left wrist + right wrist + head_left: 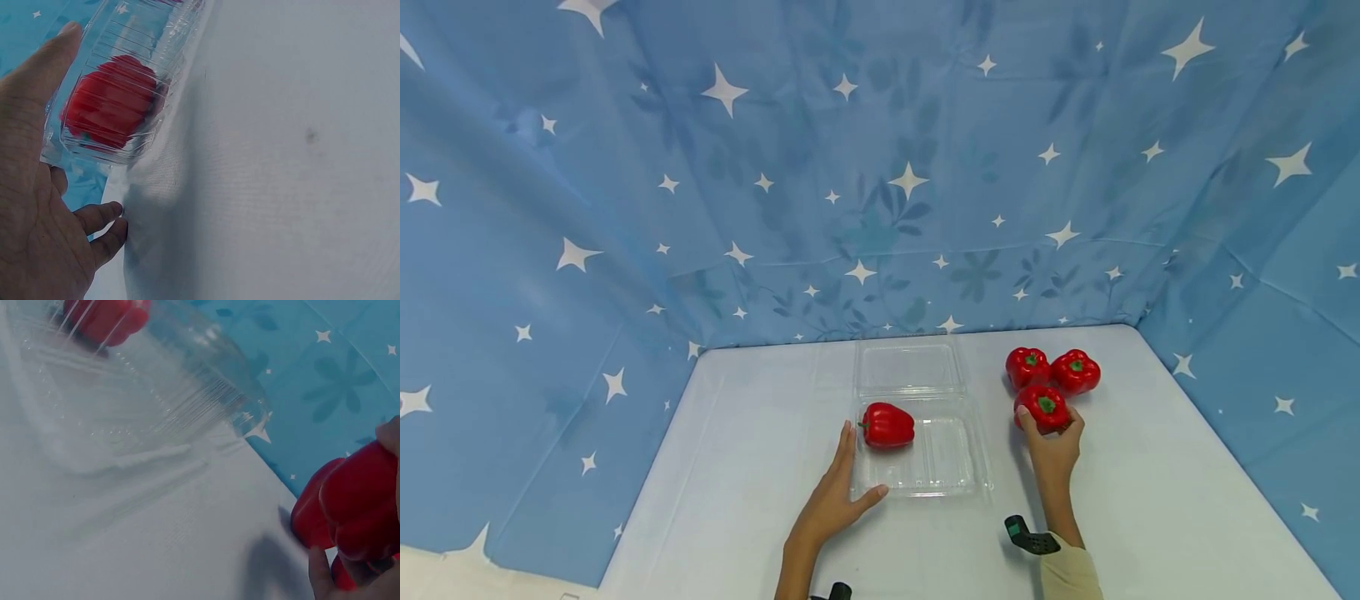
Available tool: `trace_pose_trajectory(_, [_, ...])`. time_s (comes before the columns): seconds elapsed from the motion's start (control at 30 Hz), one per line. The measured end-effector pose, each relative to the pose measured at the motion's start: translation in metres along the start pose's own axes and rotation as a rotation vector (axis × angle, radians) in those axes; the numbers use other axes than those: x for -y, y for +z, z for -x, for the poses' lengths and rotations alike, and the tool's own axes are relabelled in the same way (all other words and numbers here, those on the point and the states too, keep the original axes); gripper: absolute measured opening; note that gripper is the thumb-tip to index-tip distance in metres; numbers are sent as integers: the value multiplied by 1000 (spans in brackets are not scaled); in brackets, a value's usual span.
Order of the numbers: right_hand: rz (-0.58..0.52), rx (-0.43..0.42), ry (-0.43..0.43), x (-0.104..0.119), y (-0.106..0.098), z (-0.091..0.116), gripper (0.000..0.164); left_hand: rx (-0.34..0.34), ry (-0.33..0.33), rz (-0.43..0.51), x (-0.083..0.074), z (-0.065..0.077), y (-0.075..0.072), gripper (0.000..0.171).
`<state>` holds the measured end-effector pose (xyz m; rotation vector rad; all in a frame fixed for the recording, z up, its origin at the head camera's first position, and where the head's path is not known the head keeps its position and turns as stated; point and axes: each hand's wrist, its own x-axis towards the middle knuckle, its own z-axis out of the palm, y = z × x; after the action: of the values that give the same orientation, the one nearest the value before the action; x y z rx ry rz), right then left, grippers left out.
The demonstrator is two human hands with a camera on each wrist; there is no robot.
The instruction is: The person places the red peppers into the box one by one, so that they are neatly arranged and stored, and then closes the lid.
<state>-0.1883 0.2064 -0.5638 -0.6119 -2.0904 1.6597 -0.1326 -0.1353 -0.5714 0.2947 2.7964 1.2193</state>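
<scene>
My right hand [1054, 450] grips a red bell pepper [1045, 406] with thumb and fingers on its sides, its green stem facing up. Just behind it lie a second red pepper [1027, 367] and a third red pepper [1076, 372]. My left hand [835, 498] has its fingers stretched along the left side of a clear plastic clamshell box [943, 467], the thumb by its front edge. One red pepper [887, 426] lies on its side in the left of the box, stem to the left; the left wrist view shows this pepper [112, 103] through the ribbed wall.
The box's lid [910, 368] lies folded back behind its base. All of this is on a white table [760, 417]. A blue curtain [880, 208] with white stars rises along the back and both sides.
</scene>
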Motion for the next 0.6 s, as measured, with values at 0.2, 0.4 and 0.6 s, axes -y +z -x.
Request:
trace_pose_trajectory(0.2, [-127,77,68,9,-3,0,88,6,-15,-2,1,-1,0,104])
trace_pose_trajectory(0.4, [-141,172,124,17,-5,-1,91,2,-17,-7,2,0,0,104])
trace_pose_trajectory(0.6, [-138,259,149,21,-6,-2,89,3,-18,5,0,0,0,104])
